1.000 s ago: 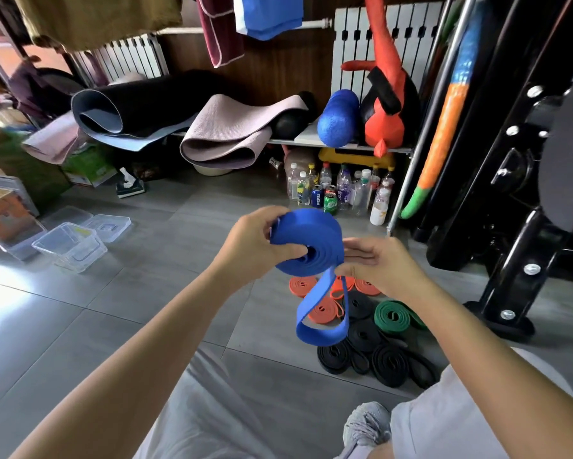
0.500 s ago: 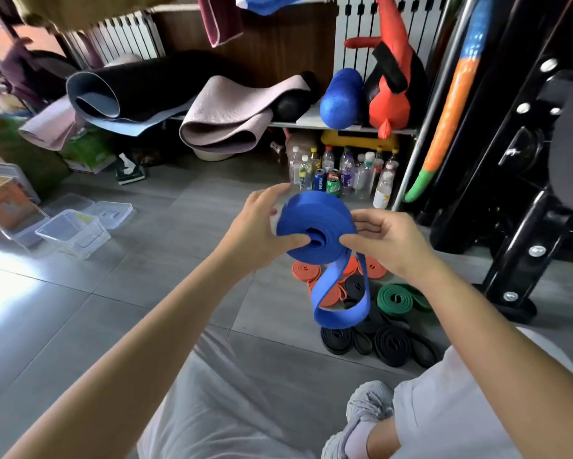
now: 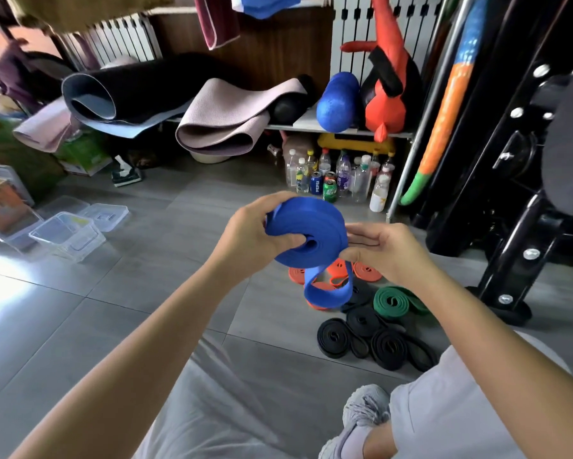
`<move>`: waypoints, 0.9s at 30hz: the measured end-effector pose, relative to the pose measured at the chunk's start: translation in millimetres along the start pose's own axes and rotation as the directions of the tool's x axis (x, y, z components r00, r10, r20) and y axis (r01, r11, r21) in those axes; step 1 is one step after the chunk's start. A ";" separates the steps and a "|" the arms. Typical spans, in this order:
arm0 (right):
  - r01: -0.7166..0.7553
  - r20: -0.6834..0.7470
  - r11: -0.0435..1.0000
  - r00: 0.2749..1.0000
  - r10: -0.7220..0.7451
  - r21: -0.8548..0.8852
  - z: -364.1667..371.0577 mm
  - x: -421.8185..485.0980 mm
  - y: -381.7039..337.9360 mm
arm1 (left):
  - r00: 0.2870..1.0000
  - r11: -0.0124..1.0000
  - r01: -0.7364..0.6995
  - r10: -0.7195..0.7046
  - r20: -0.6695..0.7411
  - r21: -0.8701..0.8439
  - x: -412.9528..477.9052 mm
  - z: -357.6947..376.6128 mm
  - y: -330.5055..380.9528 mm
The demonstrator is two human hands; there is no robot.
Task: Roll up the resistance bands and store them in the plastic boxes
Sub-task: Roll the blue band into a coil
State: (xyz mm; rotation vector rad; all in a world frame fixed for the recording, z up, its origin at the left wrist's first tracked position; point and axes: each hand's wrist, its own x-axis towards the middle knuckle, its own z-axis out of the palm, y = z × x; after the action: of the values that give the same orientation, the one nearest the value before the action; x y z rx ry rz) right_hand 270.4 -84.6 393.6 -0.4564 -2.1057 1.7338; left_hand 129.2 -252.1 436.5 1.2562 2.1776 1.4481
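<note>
- Your left grip (image 3: pixel 252 236) is clamped on the blue band (image 3: pixel 311 233), with the fingers curled over the coil's rim and the thumb pressed beside its core. The coil is held in the air in front of you, above the floor (image 3: pixel 166 293).
- Your right grip (image 3: pixel 387 250) lies just right of the blue band. Its fingers are fairly straight and their tips touch the coil's edge, closing on nothing that shows.
- A loose tail (image 3: pixel 328 293) hangs in a loop directly below the blue band and is not yet wound in.
- Orange bands (image 3: pixel 366 271), a green band (image 3: pixel 394 301) and black bands (image 3: pixel 387 347) lie on the floor below and right of the blue band.
- The plastic boxes (image 3: pixel 66 236) stand well apart to the left of the blue band.
- The band looks light, soft and rubbery, and it is likely springy enough to unwind if you slacken your hold.
- Pinch the coil across its flat faces, close to the core. Feed the tail in with your right grip under slight tension.
</note>
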 end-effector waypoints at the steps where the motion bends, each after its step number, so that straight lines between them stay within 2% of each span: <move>1: 0.007 -0.023 0.999 1.000 -0.006 0.033 2.6 -1.3 0.4 | 0.999 0.993 0.016 -0.021 -0.037 -0.117 0.1 0.9 1.8; 5: 0.084 -0.087 0.985 0.994 -0.072 0.153 10.5 -3.1 -5.9 | 0.987 0.911 0.050 -0.107 -0.117 -0.409 -6.5 10.7 3.9; 7: 0.122 -0.088 0.979 0.990 -0.109 0.163 9.7 -3.1 -11.6 | 0.985 0.843 0.087 -0.151 -0.078 -0.531 -11.8 16.3 0.5; 9: 0.138 -0.069 0.982 0.989 -0.130 0.128 8.1 -2.7 -14.3 | 0.979 0.818 0.163 -0.204 -0.013 -0.552 -14.2 20.0 -2.7; 10: 0.133 -0.065 0.985 0.990 -0.127 0.106 6.2 -2.6 -14.0 | 0.976 0.856 0.194 -0.217 0.007 -0.480 -13.5 19.1 -3.1; 11: 0.122 -0.065 0.988 0.991 -0.116 0.092 4.1 -2.9 -14.3 | 0.978 0.924 0.199 -0.209 0.004 -0.328 -11.4 15.8 -3.3; 12: 0.113 -0.069 0.991 0.992 -0.108 0.069 0.6 -2.8 -13.4 | 0.985 0.979 0.169 -0.172 -0.010 -0.115 -8.3 10.7 -4.0; 13: 0.108 -0.070 0.993 0.992 -0.105 0.038 -2.4 -2.1 -13.0 | 0.994 0.988 0.110 -0.109 -0.012 0.112 -5.8 4.8 -3.3; 14: 0.108 -0.058 0.994 0.992 -0.109 -0.009 -5.1 -0.7 -13.3 | 0.999 0.957 0.031 -0.037 0.017 0.288 -3.7 -0.3 -1.6; 16: 0.111 0.007 0.986 0.994 -0.111 -0.122 -4.5 2.6 -18.6 | 0.987 0.863 -0.117 0.047 0.152 0.491 -0.8 -3.2 7.0; 18: 0.123 0.086 0.972 0.990 -0.107 -0.202 1.6 5.3 -25.0 | 0.960 0.735 -0.212 0.033 0.279 0.644 2.5 1.4 14.8; 19: 0.132 0.111 0.966 0.988 -0.109 -0.223 4.7 6.0 -27.5 | 0.954 0.691 -0.228 0.016 0.300 0.687 4.5 2.9 16.8; 20: 0.135 0.116 0.965 0.987 -0.111 -0.225 6.7 6.2 -29.4 | 0.957 0.690 -0.217 0.010 0.290 0.690 6.1 2.2 18.3; 24: 0.116 0.037 0.989 0.993 -0.113 -0.092 5.3 7.0 -33.8 | 0.989 0.905 -0.039 -0.026 0.148 0.423 6.2 -2.6 13.4; 27: 0.134 -0.018 0.978 0.990 -0.139 -0.162 0.9 6.9 -29.9 | 0.998 0.973 0.036 -0.048 0.050 0.226 3.9 -0.9 6.5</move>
State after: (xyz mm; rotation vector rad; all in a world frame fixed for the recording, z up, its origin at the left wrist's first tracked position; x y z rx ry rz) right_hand 263.5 -87.8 423.3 -0.3692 -2.2108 1.4801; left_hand 129.7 -248.8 443.4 1.2947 2.3682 1.1610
